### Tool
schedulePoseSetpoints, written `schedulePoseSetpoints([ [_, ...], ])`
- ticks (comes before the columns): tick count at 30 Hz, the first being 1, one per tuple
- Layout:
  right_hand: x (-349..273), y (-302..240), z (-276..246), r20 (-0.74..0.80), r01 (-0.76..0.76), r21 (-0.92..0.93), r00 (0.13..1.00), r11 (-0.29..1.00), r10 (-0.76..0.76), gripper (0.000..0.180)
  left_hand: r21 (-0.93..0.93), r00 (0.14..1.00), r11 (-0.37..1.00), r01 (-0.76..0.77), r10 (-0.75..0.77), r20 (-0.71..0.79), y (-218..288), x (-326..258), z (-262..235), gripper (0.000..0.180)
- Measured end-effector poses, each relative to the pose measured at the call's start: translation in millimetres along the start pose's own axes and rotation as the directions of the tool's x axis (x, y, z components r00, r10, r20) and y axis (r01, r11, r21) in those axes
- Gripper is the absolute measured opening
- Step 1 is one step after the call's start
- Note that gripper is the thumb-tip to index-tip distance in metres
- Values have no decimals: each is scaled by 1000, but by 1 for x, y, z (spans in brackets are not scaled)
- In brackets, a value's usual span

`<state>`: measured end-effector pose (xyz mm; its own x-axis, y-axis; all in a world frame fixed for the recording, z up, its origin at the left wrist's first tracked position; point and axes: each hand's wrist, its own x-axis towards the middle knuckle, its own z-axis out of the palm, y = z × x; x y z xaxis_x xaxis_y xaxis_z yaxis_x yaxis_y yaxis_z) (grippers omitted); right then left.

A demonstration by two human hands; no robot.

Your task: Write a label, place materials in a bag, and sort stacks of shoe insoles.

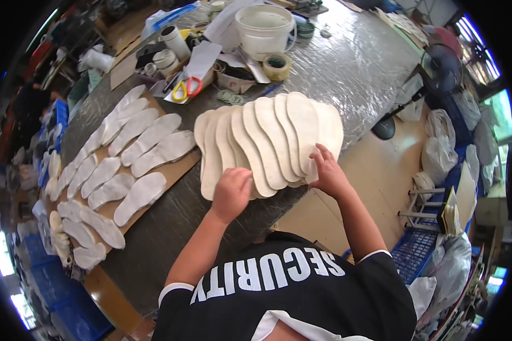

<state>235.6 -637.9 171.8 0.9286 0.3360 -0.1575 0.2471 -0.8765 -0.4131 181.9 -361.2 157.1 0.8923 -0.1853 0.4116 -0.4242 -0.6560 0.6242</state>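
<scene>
Cream-coloured shoe insoles (263,133) lie overlapped like a fanned row on the table in front of me, with more layers showing beneath. At the near edge of this row, my left hand (232,193) rests with its fingers curled together; whether an insole edge is pinched in them is hidden. My right hand (329,173) is at the near right end of the row, thumb and fingers spread apart against the last insoles. Left of the row, many separate white insoles (159,149) are laid out on a brown board (179,165).
Behind the insoles stand a white bucket (263,28), a tape roll (276,66), scissors with yellow and red handles (186,88) and a white bottle (175,43). The dark table (352,62) ends at my right. Blue crates (62,295), plastic bags (440,145) and a stool (424,207) stand around.
</scene>
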Motion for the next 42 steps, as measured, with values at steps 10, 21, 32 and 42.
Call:
schedulePoseSetpoints([
  [10,11,35,7,-229,466,-367,793,805,-564,16,34,916,985,-168,143,374,35,43,78,22],
  [21,28,-42,-97,-825,426,-164,435,890,-361,4,-667,810,487,565,-481,335,48,74,56,42],
  [32,-51,-178,34,-381,968,124,248,216,-891,25,-835,744,185,519,-578,335,46,-106,-115,38],
  [42,-49,-201,170,222,696,405,554,593,-802,12,-222,286,214,951,-884,369,-21,-279,-165,33],
])
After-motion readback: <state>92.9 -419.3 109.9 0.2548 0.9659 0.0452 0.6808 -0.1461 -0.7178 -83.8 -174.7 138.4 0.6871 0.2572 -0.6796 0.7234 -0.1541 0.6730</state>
